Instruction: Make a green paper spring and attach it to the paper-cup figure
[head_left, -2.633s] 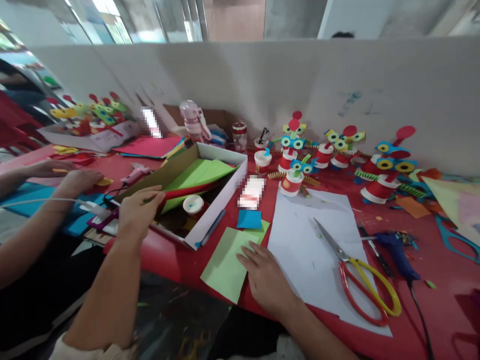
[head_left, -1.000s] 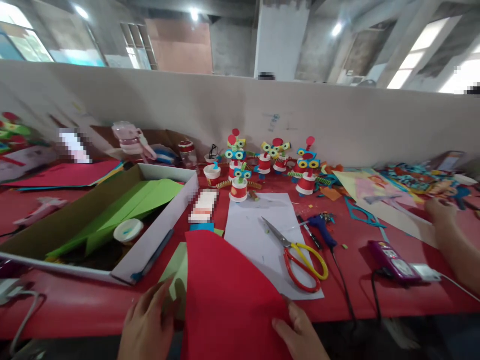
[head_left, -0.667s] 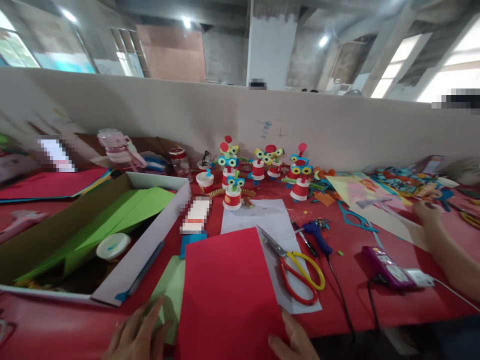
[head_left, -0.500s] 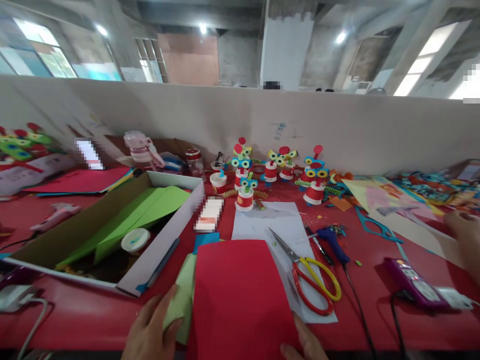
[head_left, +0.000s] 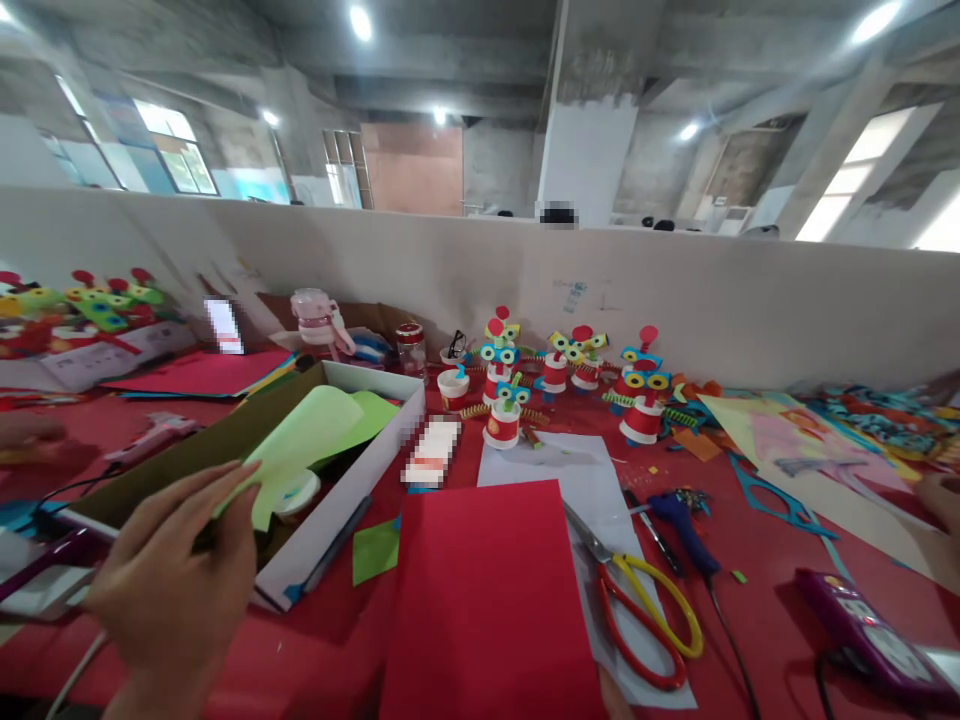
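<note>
My left hand [head_left: 176, 570] pinches a sheet of light green paper [head_left: 307, 425] by its near end and holds it over the white cardboard box [head_left: 349, 480]. A darker green sheet [head_left: 375, 408] and a white cup [head_left: 298, 492] lie inside. In front of me is a red sheet of paper [head_left: 487, 600]. My right hand [head_left: 613, 697] is at its lower right edge, fingers mostly hidden behind the paper. Right of the sheet, scissors [head_left: 611, 560] with red and yellow handles lie on white paper [head_left: 555, 455]. A small green piece of paper [head_left: 375, 553] is left of it.
Several paper-cup robot figures [head_left: 504, 420] stand toward the back partition [head_left: 420, 260]. At right are a blue glue gun [head_left: 686, 530], a marker [head_left: 660, 540] and a purple device [head_left: 874, 635]. Other people's hands show at the left edge [head_left: 30, 437] and right edge [head_left: 941, 497].
My left hand has moved left and up, carrying the light green paper from beside the red sheet to over the box. My right hand has slipped mostly out of view. The camera view has shifted.
</note>
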